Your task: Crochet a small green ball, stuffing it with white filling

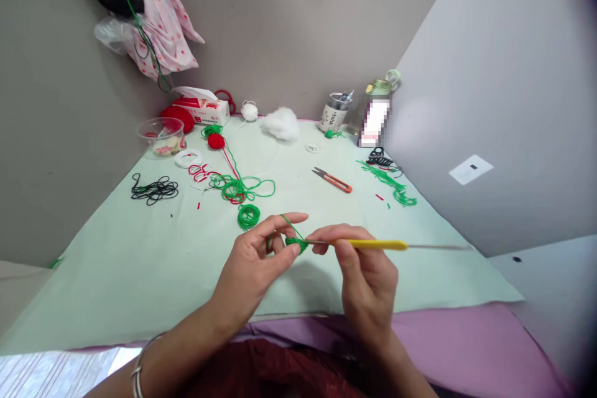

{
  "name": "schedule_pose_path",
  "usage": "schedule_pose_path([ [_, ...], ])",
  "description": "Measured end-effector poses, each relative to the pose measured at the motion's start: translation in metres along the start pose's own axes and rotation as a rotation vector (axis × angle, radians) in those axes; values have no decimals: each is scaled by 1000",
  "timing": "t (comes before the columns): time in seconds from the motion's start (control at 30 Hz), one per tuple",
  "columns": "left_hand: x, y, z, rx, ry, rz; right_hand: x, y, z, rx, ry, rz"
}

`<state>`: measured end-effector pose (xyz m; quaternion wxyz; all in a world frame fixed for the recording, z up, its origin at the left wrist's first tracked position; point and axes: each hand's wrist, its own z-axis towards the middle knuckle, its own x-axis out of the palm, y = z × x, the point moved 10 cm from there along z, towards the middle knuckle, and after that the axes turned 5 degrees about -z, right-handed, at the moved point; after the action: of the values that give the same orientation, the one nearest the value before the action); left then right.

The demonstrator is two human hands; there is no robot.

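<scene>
Between the thumb and fingers of my left hand [255,256] is a small green crocheted piece [296,244]. Green yarn runs over its raised index finger. My right hand [366,273] grips a crochet hook by its yellow handle [377,244]; the metal tip points left and meets the green piece. The hook's other metal end sticks out to the right. Just beyond my left hand lies a coil of green yarn [249,216], with looser green and red loops [236,188] behind it.
Orange-handled snips [332,180] lie mid-table. Black yarn [154,189], a clear tub [161,137] and a tissue box [205,109] are left. White stuffing [280,124], a pen tin [334,113], a phone [374,121] and green strands [392,183] sit towards the back and right.
</scene>
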<state>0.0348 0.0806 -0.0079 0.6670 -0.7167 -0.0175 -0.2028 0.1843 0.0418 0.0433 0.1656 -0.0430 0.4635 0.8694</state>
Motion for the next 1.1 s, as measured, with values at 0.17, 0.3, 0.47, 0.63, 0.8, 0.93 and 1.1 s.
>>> schedule_pose_path([
  [0.17, 4, 8, 0, -67, -32, -126, 14, 32, -17, -404, -26, -431],
  [0.3, 20, 23, 1, -290, 91, -431, 2, 23, -11, -294, -119, -282],
  [0.47, 16, 11, 4, -219, 72, -391, -4, -1, 6, 2, -87, 155],
  [0.63, 12, 9, 3, -132, -9, -288, 5, 7, 0, -84, -54, -56],
  [0.8, 24, 24, 2, -296, 102, -473, 5, 23, -12, -296, -81, -282],
  [0.93, 17, 19, 6, -263, 72, -496, -10, 2, -1, -53, -152, 40],
  [1.1, 11, 11, 5, -142, 22, -285, 3, -9, 4, 76, -48, 145],
])
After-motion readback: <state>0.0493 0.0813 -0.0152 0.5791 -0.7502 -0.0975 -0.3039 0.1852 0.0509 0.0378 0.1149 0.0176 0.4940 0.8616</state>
